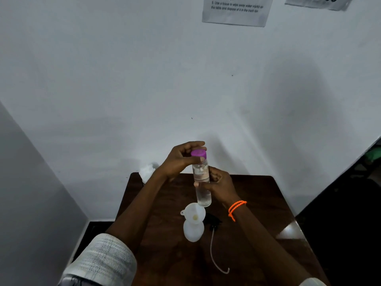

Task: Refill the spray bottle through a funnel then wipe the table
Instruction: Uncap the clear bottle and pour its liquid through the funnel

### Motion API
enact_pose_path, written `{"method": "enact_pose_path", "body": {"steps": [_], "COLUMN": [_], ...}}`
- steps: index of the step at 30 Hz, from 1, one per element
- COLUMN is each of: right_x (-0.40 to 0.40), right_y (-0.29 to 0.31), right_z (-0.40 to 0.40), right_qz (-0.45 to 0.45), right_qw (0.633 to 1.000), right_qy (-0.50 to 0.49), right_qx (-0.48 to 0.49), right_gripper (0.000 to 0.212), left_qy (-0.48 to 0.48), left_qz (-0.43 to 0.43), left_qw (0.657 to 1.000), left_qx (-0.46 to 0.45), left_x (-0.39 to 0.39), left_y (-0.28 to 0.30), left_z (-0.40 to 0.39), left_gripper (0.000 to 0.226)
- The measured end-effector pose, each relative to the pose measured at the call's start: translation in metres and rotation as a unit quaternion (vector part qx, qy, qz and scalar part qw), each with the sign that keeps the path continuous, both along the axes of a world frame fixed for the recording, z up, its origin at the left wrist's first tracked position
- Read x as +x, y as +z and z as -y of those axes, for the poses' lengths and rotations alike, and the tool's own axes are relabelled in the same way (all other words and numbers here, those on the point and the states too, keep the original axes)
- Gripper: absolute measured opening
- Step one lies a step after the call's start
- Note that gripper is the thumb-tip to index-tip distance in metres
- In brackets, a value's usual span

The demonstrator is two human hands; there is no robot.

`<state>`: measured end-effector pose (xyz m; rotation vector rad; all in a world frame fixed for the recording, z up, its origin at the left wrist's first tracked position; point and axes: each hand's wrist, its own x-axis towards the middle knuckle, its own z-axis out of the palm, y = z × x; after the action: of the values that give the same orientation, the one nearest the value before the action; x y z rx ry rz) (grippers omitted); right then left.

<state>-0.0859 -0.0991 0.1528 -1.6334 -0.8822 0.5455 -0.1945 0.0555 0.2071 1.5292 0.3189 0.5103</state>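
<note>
A tall clear water bottle [203, 194] with a purple cap [198, 153] is held upright above the dark wooden table [257, 203]. My left hand [181, 159] grips the purple cap from the left. My right hand [218, 185] wraps around the bottle's middle. In front of it stands a small white spray bottle [193, 231] with a white funnel [194, 212] seated in its neck. The black spray head [213, 221] lies on the table to its right, its thin dip tube [214, 256] trailing toward me.
A crumpled white tissue [146, 172] lies at the table's far left corner against the white wall. Printed instruction sheets [236, 10] hang on the wall above. The table's right edge drops to a dark floor.
</note>
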Motion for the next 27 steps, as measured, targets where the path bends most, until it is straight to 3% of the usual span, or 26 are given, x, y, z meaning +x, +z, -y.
{"method": "enact_pose_path", "body": {"steps": [5,14,19,24,27], "right_x": [0.003,0.012,0.023,0.035,0.039], "right_y": [0.000,-0.003,-0.012,-0.032,-0.047], "right_z": [0.002,0.008,0.019,0.035,0.044], "right_qz": [0.003,0.022,0.041,0.055,0.057], "right_qw": [1.000,1.000,0.999,0.997,0.996], "right_qy": [-0.001,-0.011,-0.017,-0.013,-0.008], "right_qx": [-0.003,0.000,-0.010,-0.047,-0.072], "right_gripper": [0.042,0.045,0.043,0.045,0.052], "left_qy": [0.089,0.189,0.206,0.237,0.240], "left_qz": [0.001,0.027,-0.018,-0.135,-0.191], "left_qw": [0.996,0.981,0.974,0.949,0.933], "left_qx": [0.030,0.019,-0.098,-0.158,-0.190], "left_x": [0.005,0.006,-0.006,-0.024,-0.037], "left_y": [0.005,0.015,-0.009,-0.056,-0.081], "left_z": [0.005,0.003,-0.006,-0.014,-0.008], "left_gripper": [0.056,0.031,0.018,0.042,0.032]}}
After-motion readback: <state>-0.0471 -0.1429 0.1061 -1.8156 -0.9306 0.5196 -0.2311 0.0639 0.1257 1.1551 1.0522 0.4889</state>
